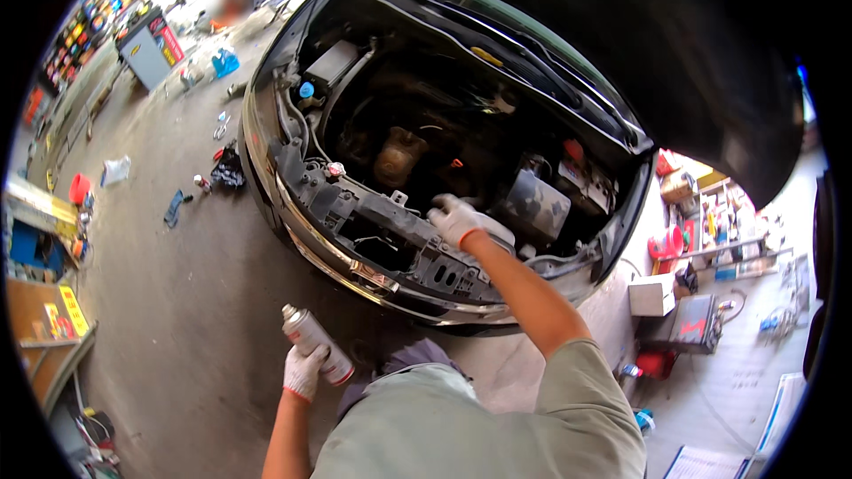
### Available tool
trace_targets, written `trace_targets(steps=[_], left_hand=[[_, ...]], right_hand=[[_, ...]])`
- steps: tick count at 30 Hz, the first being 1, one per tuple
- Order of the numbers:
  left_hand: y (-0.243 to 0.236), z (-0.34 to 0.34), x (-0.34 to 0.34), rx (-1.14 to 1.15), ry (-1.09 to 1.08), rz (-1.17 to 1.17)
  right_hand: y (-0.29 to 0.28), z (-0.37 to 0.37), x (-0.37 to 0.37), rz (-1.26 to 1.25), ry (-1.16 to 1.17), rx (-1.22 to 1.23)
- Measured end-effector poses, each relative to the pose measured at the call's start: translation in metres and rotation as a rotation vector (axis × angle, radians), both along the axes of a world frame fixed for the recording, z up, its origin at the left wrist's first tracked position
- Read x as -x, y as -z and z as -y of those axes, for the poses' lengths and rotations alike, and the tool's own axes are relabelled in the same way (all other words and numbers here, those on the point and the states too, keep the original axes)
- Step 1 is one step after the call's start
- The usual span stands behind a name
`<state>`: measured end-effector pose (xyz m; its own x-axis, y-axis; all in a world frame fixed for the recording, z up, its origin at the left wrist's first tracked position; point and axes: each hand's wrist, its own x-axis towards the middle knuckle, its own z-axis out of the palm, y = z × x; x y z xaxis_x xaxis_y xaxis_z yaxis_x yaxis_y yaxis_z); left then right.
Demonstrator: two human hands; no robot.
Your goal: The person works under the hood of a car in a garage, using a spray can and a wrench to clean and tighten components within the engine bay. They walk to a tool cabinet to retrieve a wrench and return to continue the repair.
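Note:
My left hand (303, 371), in a white knit glove with an orange cuff, is closed around a white and red aerosol can (316, 342). The can tilts, with its nozzle end up and to the left, in front of the car's bumper. My right hand (454, 218), gloved the same way, reaches over the front crossmember (388, 216) of the open engine bay. Its fingers are slightly bent and apart, with nothing visible in them. Whether they touch a part below cannot be made out. A rounded brown-grey engine part (400, 158) sits deeper in the bay.
The raised hood (692, 53) hangs over the right side. A battery (586, 184) and a dark box-shaped cover (534, 204) fill the bay's right. On the floor at left lie a black bag (229, 166) and small items. A white box (651, 295) stands at right.

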<state>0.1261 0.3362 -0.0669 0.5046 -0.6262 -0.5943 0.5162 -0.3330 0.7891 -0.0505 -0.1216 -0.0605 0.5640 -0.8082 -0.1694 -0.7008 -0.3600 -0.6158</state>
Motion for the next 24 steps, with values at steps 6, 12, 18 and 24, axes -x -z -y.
trace_targets(steps=[6, 12, 18, 24], left_hand=[[0.033, -0.101, -0.004, -0.672, 0.165, 0.277], [0.069, -0.283, 0.064, -0.966, -0.243, -0.008], [0.096, -0.283, 0.045, -1.023, -0.431, -0.342], [0.091, -0.283, -0.039, -1.108, -0.428, -0.255]], right_hand=[[0.056, 0.228, -0.062, -0.113, 0.198, 0.104], [0.098, 0.335, -0.154, -0.231, 0.329, 0.077], [0.159, 0.421, -0.122, -0.438, 0.405, 0.16], [0.068, 0.193, -0.234, 0.549, 0.642, 0.06]])
